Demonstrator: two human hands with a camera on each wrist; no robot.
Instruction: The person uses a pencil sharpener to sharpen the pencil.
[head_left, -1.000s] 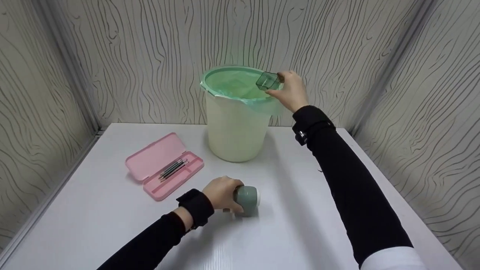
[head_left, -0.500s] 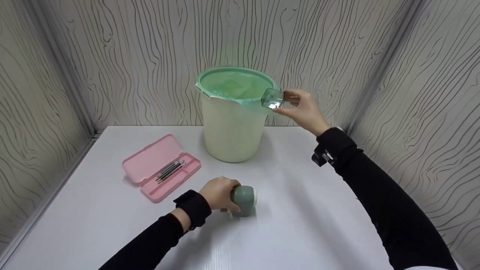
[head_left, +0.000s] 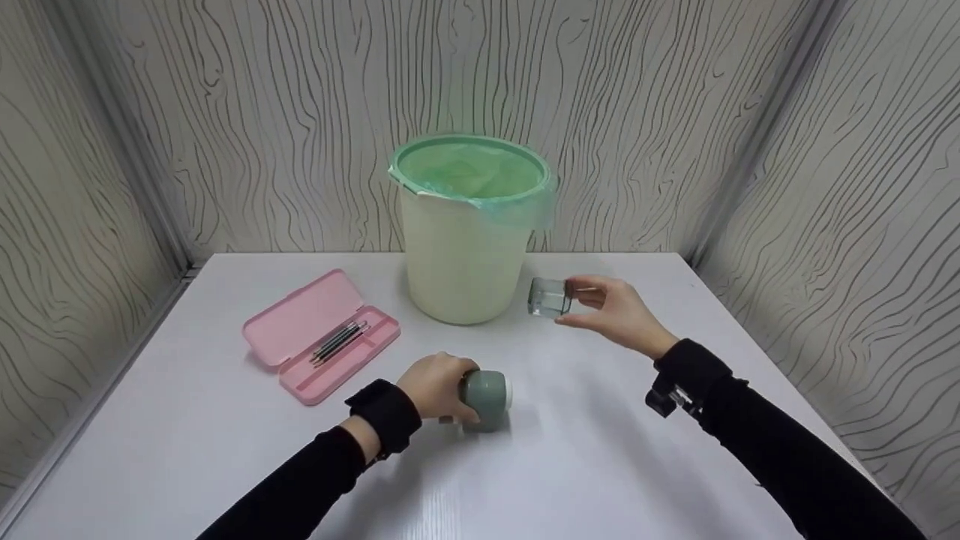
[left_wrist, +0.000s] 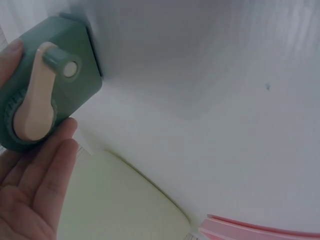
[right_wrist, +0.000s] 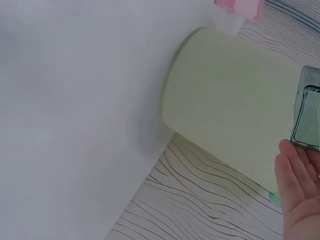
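A green crank pencil sharpener (head_left: 485, 400) stands on the white table, gripped from its left side by my left hand (head_left: 439, 386). The left wrist view shows its pale handle (left_wrist: 37, 95) with a green knob. My right hand (head_left: 619, 311) pinches a clear, smoky shavings drawer (head_left: 549, 298) between thumb and fingers, above the table to the right of the bin. In the right wrist view the drawer (right_wrist: 307, 110) is cut off at the edge. The pale green bin (head_left: 465, 255) has a green bag (head_left: 517, 206) over its rim.
An open pink pencil case (head_left: 304, 319) lies left of the bin, with several pencils (head_left: 339, 343) in its tray. Wood-grain panels (head_left: 300, 112) enclose the white table (head_left: 187, 420) at the back and both sides.
My right hand has pulled the drawer away from over the bin's rim, moving down and toward me, beside the bin. My left hand stays on the sharpener.
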